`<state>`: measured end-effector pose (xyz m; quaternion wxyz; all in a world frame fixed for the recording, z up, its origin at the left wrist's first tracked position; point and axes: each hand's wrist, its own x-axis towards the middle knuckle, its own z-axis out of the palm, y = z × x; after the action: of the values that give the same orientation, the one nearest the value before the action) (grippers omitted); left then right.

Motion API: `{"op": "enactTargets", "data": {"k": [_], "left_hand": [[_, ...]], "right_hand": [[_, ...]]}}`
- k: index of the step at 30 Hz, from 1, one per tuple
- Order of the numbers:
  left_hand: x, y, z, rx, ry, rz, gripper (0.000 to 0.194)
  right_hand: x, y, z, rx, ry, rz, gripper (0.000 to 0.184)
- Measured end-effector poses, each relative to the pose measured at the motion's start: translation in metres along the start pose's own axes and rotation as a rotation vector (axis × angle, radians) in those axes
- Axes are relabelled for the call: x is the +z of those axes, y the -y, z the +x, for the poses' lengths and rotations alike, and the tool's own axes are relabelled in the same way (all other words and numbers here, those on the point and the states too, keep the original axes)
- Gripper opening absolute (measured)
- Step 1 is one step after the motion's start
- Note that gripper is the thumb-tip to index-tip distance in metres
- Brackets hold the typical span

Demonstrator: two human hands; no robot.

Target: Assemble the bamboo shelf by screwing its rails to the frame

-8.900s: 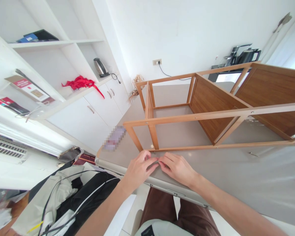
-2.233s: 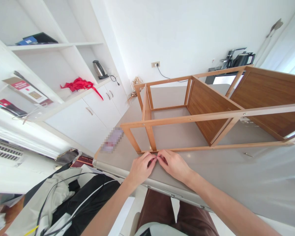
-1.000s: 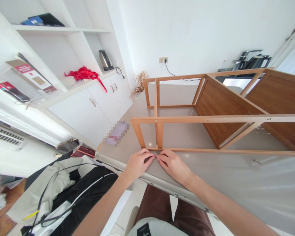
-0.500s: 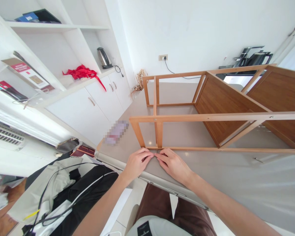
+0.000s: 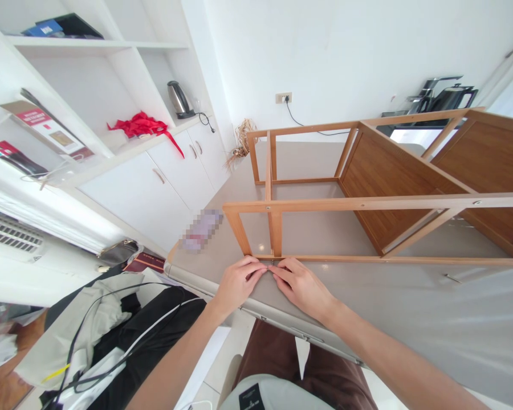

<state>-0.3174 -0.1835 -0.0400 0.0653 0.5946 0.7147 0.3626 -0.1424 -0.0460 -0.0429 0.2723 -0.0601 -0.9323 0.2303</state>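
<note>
A wooden shelf frame (image 5: 308,204) lies on its side across the grey tabletop (image 5: 359,285). At its near lower rail, below the upright near the left end, a small metal screw (image 5: 273,262) pokes out toward me. My left hand (image 5: 238,283) pinches at the screw's outer end with thumb and forefinger. From the other side my right hand (image 5: 300,280) meets it, fingers closed at the same spot. The fingertips cover most of the screw. Another loose screw (image 5: 453,278) rests on the tabletop to the right.
A blurred-out packet (image 5: 202,230) lies on the table's left. White shelving (image 5: 128,80) with a steel kettle (image 5: 179,99) and red ribbon (image 5: 141,125) stands beyond. Clothes and cables (image 5: 123,324) are heaped at left. Another kettle (image 5: 451,102) stands behind the frame.
The view has shifted very slightly. Both hands stay at the screw with hardly any visible movement, and the frame rests in the same place.
</note>
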Motion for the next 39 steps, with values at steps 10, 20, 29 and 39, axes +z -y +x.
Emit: {"op": "enactTargets", "data": {"k": [10,20,29,39], "left_hand": [[0.002,0.0,0.0,-0.018,-0.022,0.047,0.016],[0.006,-0.016,-0.001,-0.103,-0.072,0.092,0.012],[0.013,-0.021,0.002,-0.197,-0.142,-0.021,0.018],[0.016,-0.022,0.006,-0.166,-0.122,-0.097,0.01]], "right_hand": [[0.0,0.0,0.0,-0.013,-0.01,-0.011,0.027],[-0.001,0.0,0.001,0.033,-0.005,0.018,0.027],[-0.001,0.001,0.001,0.052,-0.007,0.051,0.027],[-0.011,0.003,0.008,0.009,-0.126,0.119,0.037]]}}
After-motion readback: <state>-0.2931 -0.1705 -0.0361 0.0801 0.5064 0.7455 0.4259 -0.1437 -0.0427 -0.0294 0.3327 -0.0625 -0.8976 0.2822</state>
